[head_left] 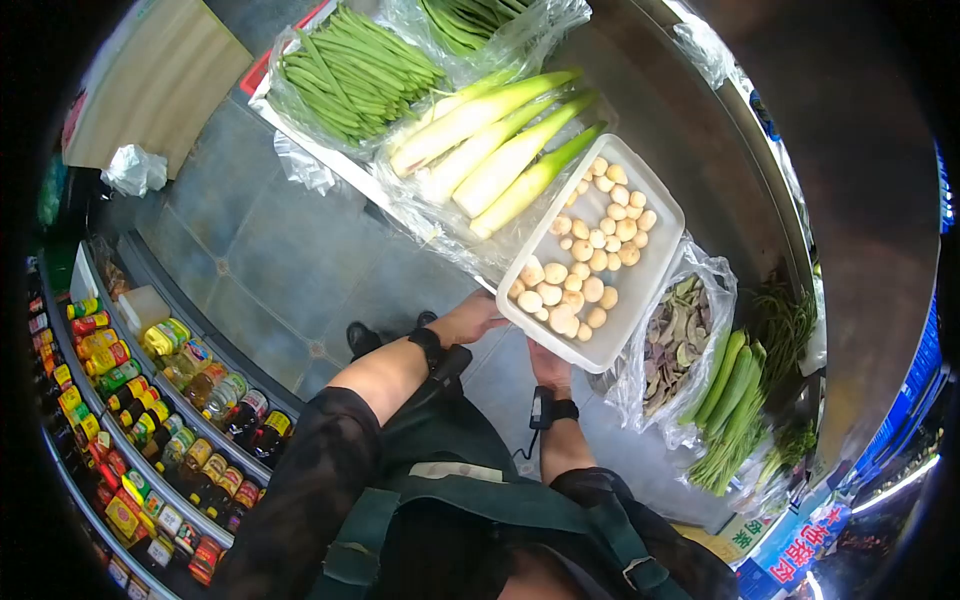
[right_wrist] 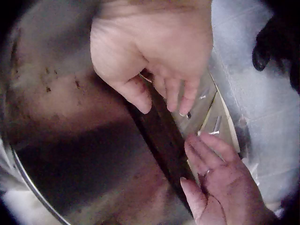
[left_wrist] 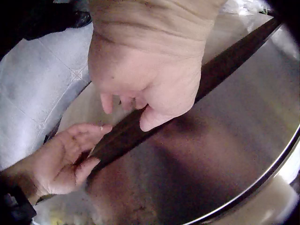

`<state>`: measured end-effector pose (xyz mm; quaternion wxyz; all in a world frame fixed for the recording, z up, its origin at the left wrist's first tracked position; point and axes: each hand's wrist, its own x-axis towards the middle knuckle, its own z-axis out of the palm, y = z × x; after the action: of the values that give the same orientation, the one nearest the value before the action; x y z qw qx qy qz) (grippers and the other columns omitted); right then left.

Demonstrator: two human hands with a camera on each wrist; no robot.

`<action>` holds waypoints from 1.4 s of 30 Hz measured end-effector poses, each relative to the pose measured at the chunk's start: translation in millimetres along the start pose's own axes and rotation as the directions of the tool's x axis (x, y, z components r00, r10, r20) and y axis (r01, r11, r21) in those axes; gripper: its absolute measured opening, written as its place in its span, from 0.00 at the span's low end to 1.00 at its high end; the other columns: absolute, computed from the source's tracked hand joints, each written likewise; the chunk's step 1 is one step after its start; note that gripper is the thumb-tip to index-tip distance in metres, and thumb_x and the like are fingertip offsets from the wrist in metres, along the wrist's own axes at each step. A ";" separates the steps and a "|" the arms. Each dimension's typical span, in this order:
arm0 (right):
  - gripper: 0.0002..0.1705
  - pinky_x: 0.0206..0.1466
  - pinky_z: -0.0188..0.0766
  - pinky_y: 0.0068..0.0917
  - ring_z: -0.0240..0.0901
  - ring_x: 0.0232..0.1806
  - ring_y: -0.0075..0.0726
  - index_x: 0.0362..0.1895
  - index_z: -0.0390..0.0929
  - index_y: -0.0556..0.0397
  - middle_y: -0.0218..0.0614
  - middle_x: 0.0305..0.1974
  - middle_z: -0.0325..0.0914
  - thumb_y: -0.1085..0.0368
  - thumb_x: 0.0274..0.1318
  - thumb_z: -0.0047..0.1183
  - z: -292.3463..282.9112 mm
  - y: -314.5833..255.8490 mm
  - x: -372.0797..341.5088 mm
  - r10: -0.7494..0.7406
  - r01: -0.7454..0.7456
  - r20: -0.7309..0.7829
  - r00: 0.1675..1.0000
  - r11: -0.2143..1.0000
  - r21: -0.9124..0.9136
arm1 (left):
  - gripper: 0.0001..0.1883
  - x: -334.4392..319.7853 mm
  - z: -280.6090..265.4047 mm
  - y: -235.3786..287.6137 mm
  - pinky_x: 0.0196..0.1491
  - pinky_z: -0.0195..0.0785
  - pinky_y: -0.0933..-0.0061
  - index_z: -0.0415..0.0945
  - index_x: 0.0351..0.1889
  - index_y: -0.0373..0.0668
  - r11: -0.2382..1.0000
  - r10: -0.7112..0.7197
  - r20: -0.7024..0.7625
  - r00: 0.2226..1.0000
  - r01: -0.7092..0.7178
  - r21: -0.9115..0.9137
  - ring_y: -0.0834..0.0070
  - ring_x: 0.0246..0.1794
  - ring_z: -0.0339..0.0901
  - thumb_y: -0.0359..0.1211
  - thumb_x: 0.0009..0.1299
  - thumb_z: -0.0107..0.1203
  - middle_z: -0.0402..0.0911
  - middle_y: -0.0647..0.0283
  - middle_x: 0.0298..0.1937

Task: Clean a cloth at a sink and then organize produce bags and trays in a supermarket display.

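In the head view a white plastic tray holds many pale round mushrooms. My left hand is at the tray's near left corner, its fingertips right at the wall. Close beside it, my right hand reaches to the near wall, and the tray hides part of its fingers. In the left wrist view the left hand has its thumb apart from loosely bent fingers, above a dark metal strip. The right hand hangs alike in the right wrist view, nothing between thumb and fingers.
Green beans and long pale green stalks lie left of the tray. A plastic bag of dried-looking pods and green cucumbers sit to the right. Shelves of bottles line the lower left, across the tiled floor.
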<state>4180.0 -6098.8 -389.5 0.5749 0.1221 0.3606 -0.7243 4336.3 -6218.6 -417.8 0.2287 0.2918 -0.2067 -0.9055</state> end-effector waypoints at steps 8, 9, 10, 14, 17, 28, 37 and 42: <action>0.29 0.56 0.67 0.39 0.68 0.58 0.46 0.65 0.60 0.53 0.45 0.61 0.66 0.56 0.64 0.47 84.5 9.1 -47.8 0.406 -0.277 -0.001 0.914 0.623 -0.732 | 0.32 -128.3 -16.8 121.5 0.56 0.63 0.69 0.56 0.68 0.40 0.877 -0.368 -0.082 0.926 0.374 0.302 0.73 0.58 0.69 0.33 0.68 0.55 0.72 0.59 0.59; 0.29 0.56 0.67 0.39 0.68 0.58 0.46 0.65 0.60 0.53 0.45 0.61 0.66 0.56 0.64 0.47 110.7 10.3 -65.5 0.389 -0.270 0.000 0.921 0.641 -0.719 | 0.32 -146.0 -21.6 135.2 0.56 0.63 0.69 0.56 0.68 0.40 0.865 -0.382 -0.075 0.921 0.385 0.320 0.73 0.58 0.69 0.33 0.68 0.55 0.72 0.59 0.59; 0.29 0.55 0.68 0.40 0.70 0.56 0.44 0.65 0.60 0.52 0.45 0.59 0.68 0.58 0.63 0.49 139.0 9.0 -84.6 0.443 -0.273 0.054 0.895 0.638 -0.720 | 0.30 -163.4 -28.1 150.0 0.56 0.64 0.70 0.57 0.68 0.40 0.858 -0.358 -0.089 0.929 0.365 0.361 0.72 0.57 0.70 0.34 0.69 0.53 0.72 0.59 0.59; 0.34 0.53 0.70 0.40 0.71 0.54 0.45 0.67 0.57 0.54 0.50 0.58 0.69 0.49 0.63 0.46 189.1 9.4 -129.9 0.334 -0.203 0.156 0.930 0.817 -0.539 | 0.28 -224.2 -37.0 220.4 0.56 0.64 0.72 0.59 0.67 0.40 0.809 -0.243 -0.137 0.960 0.279 0.517 0.71 0.55 0.71 0.33 0.69 0.53 0.73 0.57 0.58; 0.35 0.52 0.72 0.41 0.73 0.51 0.48 0.62 0.59 0.58 0.54 0.56 0.70 0.42 0.65 0.39 203.1 7.1 -119.1 0.190 -0.204 -0.078 0.979 0.937 -0.282 | 0.28 -253.7 -47.2 264.1 0.56 0.64 0.71 0.60 0.66 0.39 0.821 -0.180 -0.128 0.975 0.220 0.527 0.70 0.55 0.72 0.33 0.69 0.53 0.73 0.56 0.57; 0.16 0.26 0.80 0.31 0.78 0.28 0.41 0.44 0.71 0.70 0.49 0.37 0.77 0.68 0.56 0.48 235.8 44.7 -106.5 -0.450 0.293 -0.468 0.761 0.881 -0.370 | 0.26 -246.0 -22.8 373.0 0.60 0.61 0.70 0.62 0.65 0.39 0.641 -0.125 0.003 0.992 0.079 0.763 0.70 0.56 0.71 0.30 0.69 0.52 0.75 0.57 0.55; 0.11 0.11 0.70 0.23 0.74 0.15 0.34 0.32 0.76 0.70 0.45 0.24 0.79 0.71 0.49 0.51 287.0 -12.2 -199.7 -0.433 0.270 -0.146 0.889 0.757 -0.595 | 0.33 -210.7 69.2 378.7 0.63 0.61 0.66 0.51 0.70 0.41 0.759 0.005 0.139 0.990 -0.094 0.644 0.68 0.61 0.67 0.41 0.71 0.51 0.66 0.53 0.64; 0.12 0.08 0.64 0.20 0.71 0.13 0.28 0.32 0.77 0.68 0.40 0.23 0.78 0.68 0.51 0.52 308.5 -49.4 -221.5 -0.345 0.224 -0.045 0.938 0.700 -0.678 | 0.37 -192.9 132.8 393.8 0.63 0.62 0.63 0.47 0.71 0.41 0.943 -0.097 0.233 0.968 0.015 0.333 0.65 0.63 0.65 0.54 0.72 0.42 0.61 0.53 0.66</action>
<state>4276.4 -6134.4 -20.5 0.4284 -0.0868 0.6558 -0.6156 4509.0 -6402.5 -35.3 0.1233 0.2172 -0.3730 -0.8936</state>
